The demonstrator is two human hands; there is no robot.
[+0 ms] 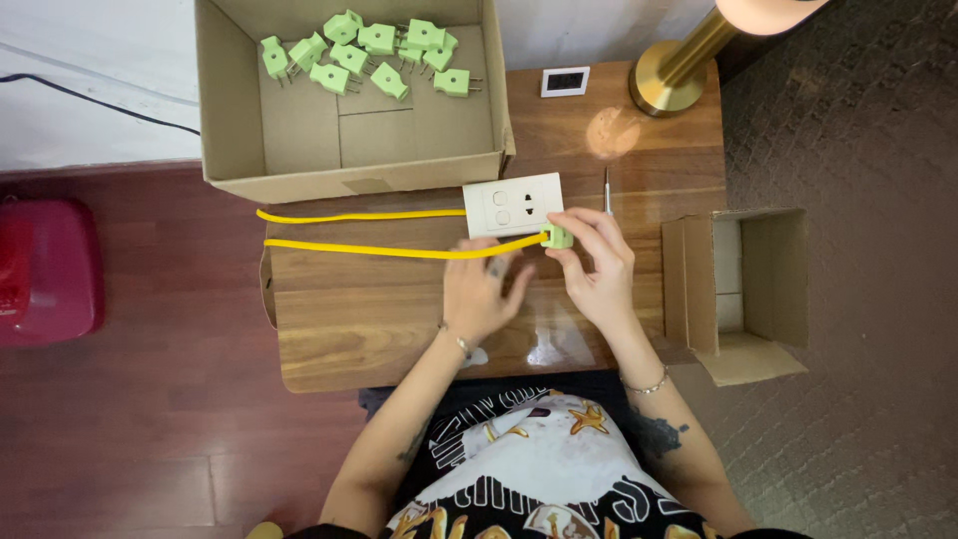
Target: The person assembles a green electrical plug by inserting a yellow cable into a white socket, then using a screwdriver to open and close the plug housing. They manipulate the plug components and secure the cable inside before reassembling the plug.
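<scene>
Red case (45,269): on the floor, well left of the table.
Box (230,110): open cardboard, on the table's (379,329) far left corner, overhanging the far edge; about 11 green plugs (371,55) lie loose along its far wall.
Cable (359,232): yellow, 2 runs across the table just in front of the box, looping over the left edge; the near run ends at the plug under the right hand.
Left hand (482,297): near the table's middle, fingers pressing the cable, grasping it just left of the plug.
Socket (513,205): white plate, flat by the box's near right corner.
Plug (557,237): green, at the socket's near right corner, on the cable's end.
Right hand (597,265): fingertips pinched on the plug.
Screwdriver (607,190): just right of the socket.
Lamp (669,75): brass base, far right corner.
Small box (748,289): open, off the right edge.
</scene>
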